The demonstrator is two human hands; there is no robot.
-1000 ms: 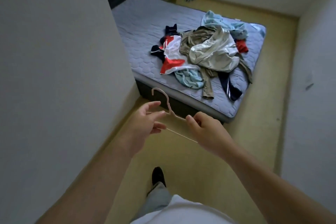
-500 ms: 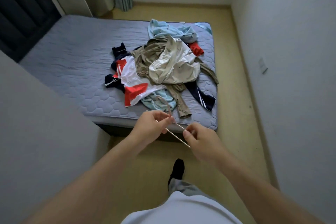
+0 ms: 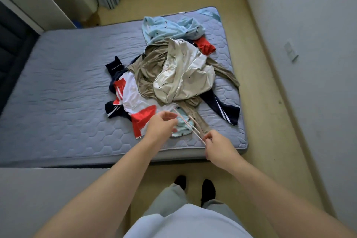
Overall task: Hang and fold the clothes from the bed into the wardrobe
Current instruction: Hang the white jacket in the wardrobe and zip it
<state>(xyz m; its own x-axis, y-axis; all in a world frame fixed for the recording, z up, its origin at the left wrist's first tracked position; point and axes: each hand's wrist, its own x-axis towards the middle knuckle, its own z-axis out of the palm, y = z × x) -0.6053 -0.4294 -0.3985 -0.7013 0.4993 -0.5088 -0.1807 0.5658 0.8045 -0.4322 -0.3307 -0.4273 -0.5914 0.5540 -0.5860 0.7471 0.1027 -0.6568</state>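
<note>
Quilted grey-blue bed (image 3: 67,87) carries a heap of clothes (image 3: 181,75) toward its right side. Over the heap's near edge slants a thin pale hanger (image 3: 190,127). The right hand (image 3: 218,149) pinches its near end between the fingers (image 3: 209,137). The left hand (image 3: 160,125) is loosely spread just beside its far end; whether it touches is unclear.

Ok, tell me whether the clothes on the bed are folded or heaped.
Heaped: crumpled multicoloured clothes pile lies tangled on the grey quilted mattress.
</note>
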